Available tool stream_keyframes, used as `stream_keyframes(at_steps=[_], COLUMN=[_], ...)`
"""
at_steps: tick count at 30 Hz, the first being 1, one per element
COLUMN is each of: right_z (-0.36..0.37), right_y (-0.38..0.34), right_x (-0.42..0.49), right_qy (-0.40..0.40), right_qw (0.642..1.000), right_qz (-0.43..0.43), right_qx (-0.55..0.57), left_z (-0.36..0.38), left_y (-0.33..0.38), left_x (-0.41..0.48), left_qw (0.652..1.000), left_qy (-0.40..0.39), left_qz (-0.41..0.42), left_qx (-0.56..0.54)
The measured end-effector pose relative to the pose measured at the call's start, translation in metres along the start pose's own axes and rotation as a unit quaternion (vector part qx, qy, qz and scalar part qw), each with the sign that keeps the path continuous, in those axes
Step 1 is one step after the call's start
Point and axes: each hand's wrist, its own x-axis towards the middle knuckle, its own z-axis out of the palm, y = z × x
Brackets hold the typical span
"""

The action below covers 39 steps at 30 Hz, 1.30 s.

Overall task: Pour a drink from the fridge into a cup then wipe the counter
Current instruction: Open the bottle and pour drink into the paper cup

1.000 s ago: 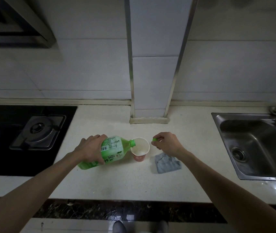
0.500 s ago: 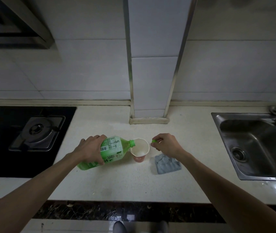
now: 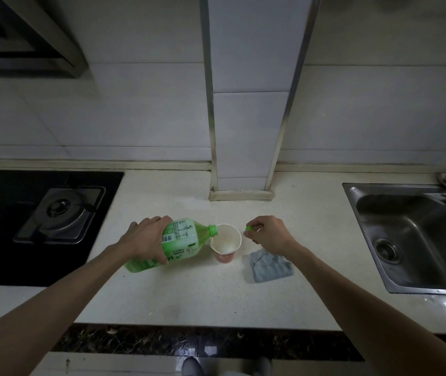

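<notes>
Two grips are at work: the left hand (image 3: 146, 240) is wrapped round the body of the green bottle (image 3: 181, 244), and the right hand (image 3: 268, 236) pinches the small green cap (image 3: 249, 228) in its fingertips, just above the table (image 3: 189, 294). The bottle is tilted close to level, its long axis running left to right, with the base to the left and the open mouth at the left rim of the paper cup (image 3: 226, 241). The cup stands upright on the table between the two hands. I cannot tell whether liquid is running, but the pour looks under way, and it turns on keeping that mouth over the rim. A folded grey cloth (image 3: 270, 267) lies just right of the cup, nearer the right hand for the wipe. A steel sink (image 3: 373, 221) sits well to the right and a black hob (image 3: 53, 213) to the left.
</notes>
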Motion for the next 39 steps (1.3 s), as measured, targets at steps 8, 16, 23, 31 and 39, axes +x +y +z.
stream_keyframes(at_steps=[8, 16, 23, 31, 39], right_z=[-0.0003, -0.0018, -0.0015, 0.0005, 0.0001], right_y=[0.0019, 0.0019, 0.0038, 0.0047, 0.0051], right_x=[0.0043, 0.0053, 0.0071, 0.0074, 0.0068], right_qy=[-0.002, -0.002, -0.003, -0.002, -0.004], right_qw=[1.0, 1.0, 1.0, 1.0, 1.0], right_qz=[0.004, 0.007, 0.003, 0.003, 0.004], right_qx=[-0.006, -0.002, 0.002, 0.001, -0.005], left_z=[-0.0017, -0.003, -0.0035, -0.0027, -0.0008], left_y=[-0.0002, -0.0009, -0.0015, -0.0032, -0.0044], left_x=[0.0027, 0.0035, 0.0042, 0.0038, 0.0032], left_qw=[1.0, 1.0, 1.0, 1.0, 1.0], left_qy=[-0.002, -0.006, -0.002, -0.002, -0.002], left_qz=[0.001, 0.002, 0.002, 0.004, 0.007], left_qx=[0.004, 0.001, 0.005, 0.006, 0.0])
